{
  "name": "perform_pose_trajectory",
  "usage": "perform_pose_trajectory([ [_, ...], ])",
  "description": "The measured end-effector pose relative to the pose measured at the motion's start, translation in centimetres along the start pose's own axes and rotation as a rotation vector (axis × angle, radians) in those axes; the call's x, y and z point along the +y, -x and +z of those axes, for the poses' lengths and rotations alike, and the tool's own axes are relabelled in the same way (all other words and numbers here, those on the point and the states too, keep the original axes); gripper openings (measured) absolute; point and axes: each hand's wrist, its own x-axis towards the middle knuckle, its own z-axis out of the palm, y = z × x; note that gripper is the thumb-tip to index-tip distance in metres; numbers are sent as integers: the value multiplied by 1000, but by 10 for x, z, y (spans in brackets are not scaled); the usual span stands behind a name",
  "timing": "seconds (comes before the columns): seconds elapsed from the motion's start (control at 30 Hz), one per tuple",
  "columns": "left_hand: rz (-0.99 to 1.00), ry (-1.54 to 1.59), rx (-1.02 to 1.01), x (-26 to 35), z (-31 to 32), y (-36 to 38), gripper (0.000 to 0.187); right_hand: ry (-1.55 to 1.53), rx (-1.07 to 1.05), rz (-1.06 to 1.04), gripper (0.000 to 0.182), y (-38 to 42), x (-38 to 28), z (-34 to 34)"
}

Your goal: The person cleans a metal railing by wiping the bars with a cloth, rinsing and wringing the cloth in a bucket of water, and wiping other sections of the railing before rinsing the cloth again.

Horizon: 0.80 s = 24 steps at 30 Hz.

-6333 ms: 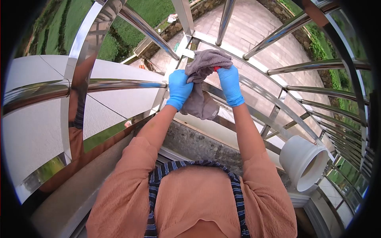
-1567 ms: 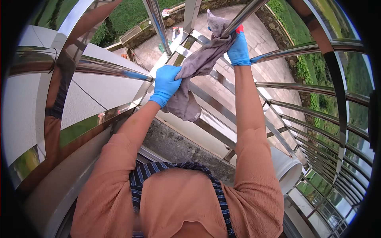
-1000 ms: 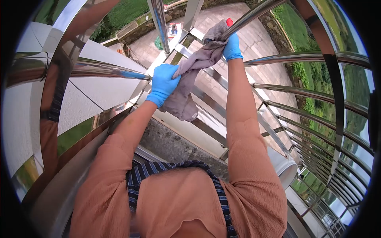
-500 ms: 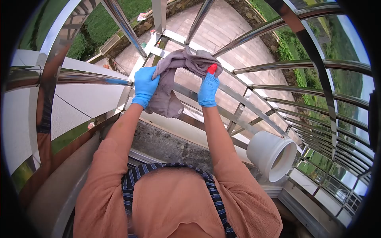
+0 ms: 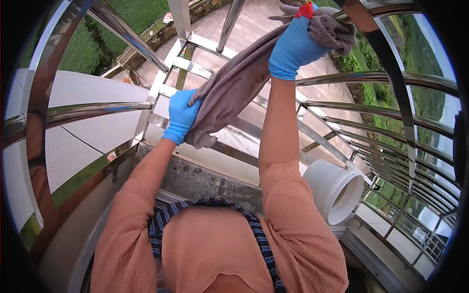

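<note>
Head view: a long grey terry cloth (image 5: 234, 85) is stretched between two hands in blue gloves, in front of a polished curved stainless-steel window grille (image 5: 371, 78). The cloth's upper end is clamped by the right hand (image 5: 293, 46) against a grille bar, high up; its lower end is gripped by the left hand (image 5: 181, 115), well apart, beside a lower bar. A white plastic bucket (image 5: 337, 190) sits below the grille.

Cloth (image 5: 234, 83) runs between both hands, right hand (image 5: 293, 46) up on the rail (image 5: 386, 77), left hand (image 5: 181, 115) lower; bucket (image 5: 337, 190) sits below right.
</note>
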Motion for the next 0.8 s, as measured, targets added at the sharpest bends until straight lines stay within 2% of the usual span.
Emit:
perform_pose_trajectory([
  [0.03,24,-34,-28,-2,0,-1,15,21,-4,64,32,7,6,3],
  [0.13,63,-95,-46,9,-6,-3,17,200,-233,431,42,65,73,-9],
  [0.17,35,-76,-66,4,-5,-1,17,469,-290,394,51,87,110,-14],
  [0.2,4,-58,-89,2,-7,1,17,481,-399,385,54,106,141,-21],
  [0.23,-8,10,-86,16,-15,-4,17,477,-355,259,58,119,168,-18],
  [0.33,5,-193,-129,1,-16,9,18,253,-415,352,52,114,161,-26],
  [0.37,-17,-173,-145,6,-18,3,17,144,-464,350,45,109,150,-31],
  [0.4,-16,-188,-133,0,-13,0,16,111,-597,449,42,106,163,-43],
  [0.47,-20,-230,-111,-5,-9,5,14,362,-739,265,43,100,165,-50],
  [0.53,-26,-259,-100,-1,-11,3,10,-57,-692,565,41,81,123,-66],
  [0.6,-39,-242,-113,0,-10,3,8,-257,-538,554,39,49,79,-76],
  [0.67,-25,-241,-125,2,-12,3,13,-765,-422,582,40,3,40,-77],
  [0.73,-36,-253,-182,3,-13,4,16,-882,-457,679,38,-44,-13,-79],
  [0.77,-101,-179,-221,18,-20,-3,22,-862,-437,571,37,-56,-9,-73],
  [0.8,-138,-122,-181,24,-18,-7,23,-876,-425,556,37,-63,-6,-66],
])
